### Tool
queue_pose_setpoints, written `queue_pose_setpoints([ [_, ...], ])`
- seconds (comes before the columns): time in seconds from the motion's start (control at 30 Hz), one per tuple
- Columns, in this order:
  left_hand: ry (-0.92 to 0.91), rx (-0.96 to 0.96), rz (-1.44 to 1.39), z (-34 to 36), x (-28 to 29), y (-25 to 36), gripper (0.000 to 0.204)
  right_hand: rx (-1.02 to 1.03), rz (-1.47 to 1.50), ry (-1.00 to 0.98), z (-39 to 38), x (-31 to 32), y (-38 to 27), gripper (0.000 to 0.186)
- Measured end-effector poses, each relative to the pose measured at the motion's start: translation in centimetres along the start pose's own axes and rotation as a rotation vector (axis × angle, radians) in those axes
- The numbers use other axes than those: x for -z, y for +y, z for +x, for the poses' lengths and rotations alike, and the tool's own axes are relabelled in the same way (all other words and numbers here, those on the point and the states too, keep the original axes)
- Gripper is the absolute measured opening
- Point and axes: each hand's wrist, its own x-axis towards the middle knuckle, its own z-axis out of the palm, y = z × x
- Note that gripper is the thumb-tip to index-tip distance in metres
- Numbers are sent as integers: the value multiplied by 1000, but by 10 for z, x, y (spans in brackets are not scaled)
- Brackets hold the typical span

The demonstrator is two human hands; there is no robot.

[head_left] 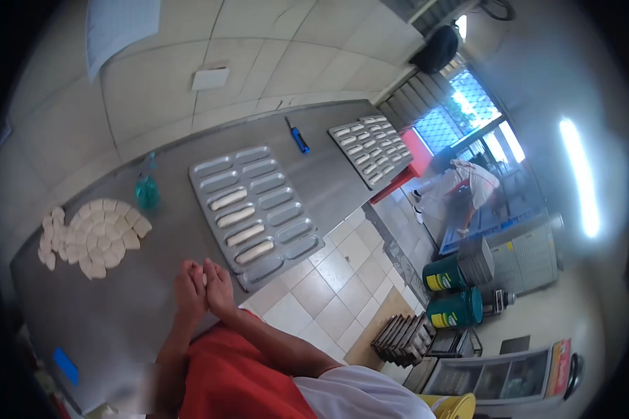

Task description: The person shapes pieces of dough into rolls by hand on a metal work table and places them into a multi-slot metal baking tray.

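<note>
My left hand (189,288) and my right hand (220,286) are pressed together above the near edge of a grey metal table (168,237). Their fingers are closed; whatever lies between the palms is hidden. Just beyond them, to the right, rests a metal tray (269,267) with long oval hollows. Several hollows in its nearer left row hold a white dough roll (236,216); the rest of its hollows are bare. On the left of the table lies a flat cluster of cut dough pieces (108,230), packed side by side.
Behind the dough stands a green spray bottle (147,190). A blue-handled tool (300,140) lies beyond the tray. Farther right is a filled dough tray (370,150). Green buckets (454,307) and stacked pans (403,340) stand on the floor. Another person (472,185) bends over in the background.
</note>
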Motion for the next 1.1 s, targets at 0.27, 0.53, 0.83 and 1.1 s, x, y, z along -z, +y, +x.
queue_pose_setpoints([
  [0.27, -51, 37, -338, -18, 45, -52, 30, 1008, -709, 200, -17, -17, -44, 13],
  [0.53, -4, -17, 355, -46, 70, -120, 49, 724, -1285, -368, -12, 4, 122, 43],
  [0.83, -251, -163, 384, -70, 18, -152, 45, 690, -1203, -519, 10, 15, 113, 30],
  [1.1, -443, -142, 868, -93, 30, -144, 55, 622, -1398, -525, -23, 27, 132, 45],
])
